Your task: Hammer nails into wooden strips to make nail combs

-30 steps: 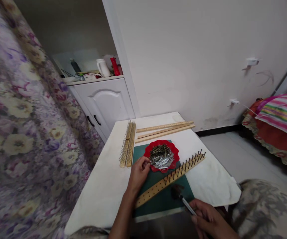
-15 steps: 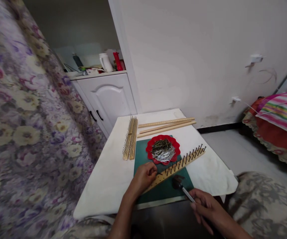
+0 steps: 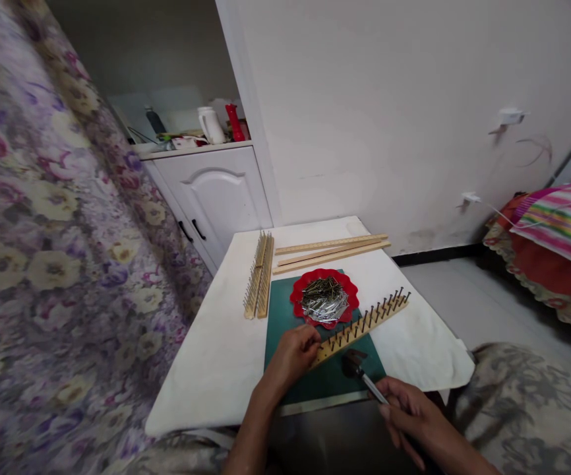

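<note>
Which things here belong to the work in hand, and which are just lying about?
Apparently in the work:
hammer
nearest strip
nails
red dish
green mat
left-side strips
rear strips

Apparently lying about:
white jug
red container
striped cloth

We register moderate, diffuse indoor light; its source lies outside the view. The wall (image 3: pixel 364 132) reads pale grey, with soft shadows below the plugs (image 3: pixel 511 117). The recess (image 3: pixel 181 59) and the area under the near table edge are dim. The white tablecloth (image 3: pixel 201 363) is the brightest broad surface, without harsh glare. We note small glints on the silvery nails (image 3: pixel 326 309). The hammer head (image 3: pixel 353 363) is dark and low in detail. Wide-angle distortion stretches the curtain (image 3: pixel 28 264) at the left edge; fine texture is soft throughout.
</note>
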A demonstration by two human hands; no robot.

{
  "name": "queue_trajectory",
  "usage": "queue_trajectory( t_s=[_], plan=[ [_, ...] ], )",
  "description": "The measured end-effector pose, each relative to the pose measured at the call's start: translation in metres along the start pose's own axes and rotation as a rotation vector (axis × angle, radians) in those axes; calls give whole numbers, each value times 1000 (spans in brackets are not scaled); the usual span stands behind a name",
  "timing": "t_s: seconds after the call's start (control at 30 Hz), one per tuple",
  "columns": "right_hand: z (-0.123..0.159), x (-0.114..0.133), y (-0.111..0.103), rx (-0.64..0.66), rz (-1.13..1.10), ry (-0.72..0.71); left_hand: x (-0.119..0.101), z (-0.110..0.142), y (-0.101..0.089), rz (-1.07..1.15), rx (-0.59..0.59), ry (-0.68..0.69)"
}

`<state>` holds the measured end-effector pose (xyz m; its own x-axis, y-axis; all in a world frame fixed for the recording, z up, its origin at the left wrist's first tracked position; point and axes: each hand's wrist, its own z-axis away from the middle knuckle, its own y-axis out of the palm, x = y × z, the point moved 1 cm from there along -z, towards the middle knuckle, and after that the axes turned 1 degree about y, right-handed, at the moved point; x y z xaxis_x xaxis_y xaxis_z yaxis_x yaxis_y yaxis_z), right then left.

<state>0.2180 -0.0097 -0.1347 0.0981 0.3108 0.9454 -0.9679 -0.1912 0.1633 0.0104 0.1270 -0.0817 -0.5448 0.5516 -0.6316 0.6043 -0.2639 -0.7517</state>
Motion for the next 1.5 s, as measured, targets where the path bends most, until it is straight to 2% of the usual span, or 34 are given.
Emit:
queue_trajectory(
  t_s=[0.17,0.37,0.5,0.7,0.9,1.1,1.37,1.5],
  plan=[
    [0,4,2,3,-3,3,4,-1,7,82,-11,-12],
    [0,5,3,11,22,-8,12,0,17,153,-41,-150],
    [6,10,4,18,44,-8,15,0,21,175,-55,-120],
    [9,43,12,27,84,-57,17,0,23,160,-69,-52],
    [-13,71,28,22,120,-163,17,1,25,203,-73,-24],
    [-25,70,33,37,150,-150,22,0,29,216,-80,-24],
    [-24,64,34,41,148,-152,20,1,28,214,-75,-31],
    [-15,64,29,35,138,-154,16,2,26,186,-49,-16]
  ],
)
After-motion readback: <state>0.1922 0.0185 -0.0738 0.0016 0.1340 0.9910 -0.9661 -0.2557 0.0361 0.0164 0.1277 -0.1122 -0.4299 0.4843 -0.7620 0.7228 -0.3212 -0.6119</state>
